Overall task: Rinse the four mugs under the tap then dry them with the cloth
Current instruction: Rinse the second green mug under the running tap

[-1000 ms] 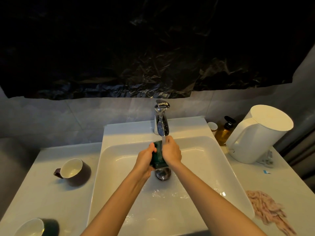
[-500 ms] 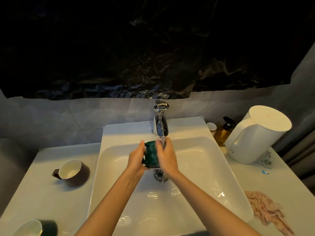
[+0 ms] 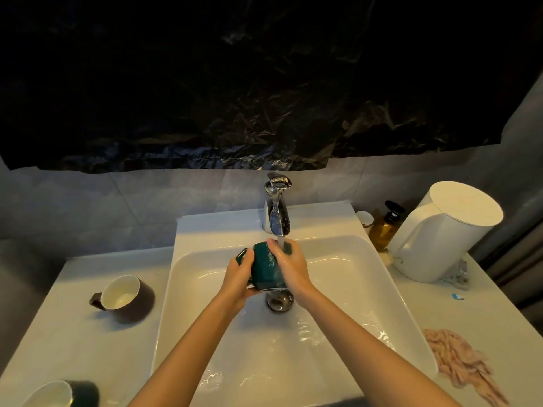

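While the left hand (image 3: 239, 277) and right hand (image 3: 292, 270) gripped the green mug (image 3: 264, 270) under the tap (image 3: 277, 211), the brown mug (image 3: 125, 298) and a dark mug (image 3: 80, 392) lay on the worktop (image 3: 88, 348), the cloth (image 3: 458, 359) lying unused, so drying seemed ahead

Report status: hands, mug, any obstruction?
Left hand, right hand both grip green mug under running tap. Brown mug, dark mug left of sink; cloth right. Nothing blocking.

Just bare skin here: left forearm (image 3: 191, 342) and right forearm (image 3: 367, 342) are uncovered the whole way across the sink (image 3: 199, 277). Left hand (image 3: 239, 277) and right hand (image 3: 291, 267) are bare too, and the right one's fingers look shiny wet.
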Tool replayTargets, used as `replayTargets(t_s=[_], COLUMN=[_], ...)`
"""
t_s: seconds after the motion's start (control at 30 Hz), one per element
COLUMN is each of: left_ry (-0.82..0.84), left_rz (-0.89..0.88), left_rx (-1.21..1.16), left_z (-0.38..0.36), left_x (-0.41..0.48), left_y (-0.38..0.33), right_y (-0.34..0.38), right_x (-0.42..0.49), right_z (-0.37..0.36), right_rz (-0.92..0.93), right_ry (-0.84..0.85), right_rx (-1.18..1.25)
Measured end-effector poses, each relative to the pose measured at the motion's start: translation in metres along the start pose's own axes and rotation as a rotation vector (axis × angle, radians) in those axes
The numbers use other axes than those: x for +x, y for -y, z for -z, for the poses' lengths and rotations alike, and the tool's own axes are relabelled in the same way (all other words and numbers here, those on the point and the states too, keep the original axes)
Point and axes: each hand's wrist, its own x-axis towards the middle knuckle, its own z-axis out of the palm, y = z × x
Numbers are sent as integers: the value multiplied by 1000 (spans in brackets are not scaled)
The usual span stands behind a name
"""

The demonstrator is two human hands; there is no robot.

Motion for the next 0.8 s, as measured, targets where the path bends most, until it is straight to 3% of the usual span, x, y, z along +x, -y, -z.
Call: replayTargets(t_s=[0.1, 0.2, 0.27, 0.37, 0.5, 0.63, 0.7, 0.8], left_ry=[127, 191, 142, 46, 42, 53, 50, 14], left_rz=[-189, -549, -800, -853, -891, -862, -814, -804], left_rx=[299, 868, 1151, 1014, 968, 869, 814, 861], left_z=[8, 21, 18, 7, 10, 17, 19, 18], left_x=[-2, 3, 4, 7, 11, 12, 13, 13], left_y=[9, 19, 20, 15, 13, 12, 14, 16], right_y=[-2, 0, 5, 11, 13, 30, 29, 6], right_x=[8, 8, 4, -5, -9, 0, 0, -5], right_z=[8, 11, 9, 0, -7, 2, 1, -10], right_rz=[-34, -14, -12, 13, 82, -218, -258, 64], right_ry=[-5, 29, 25, -42, -94, 90, 125, 52], right_rx=[-47, -147, -218, -322, -365, 98, 173, -282])
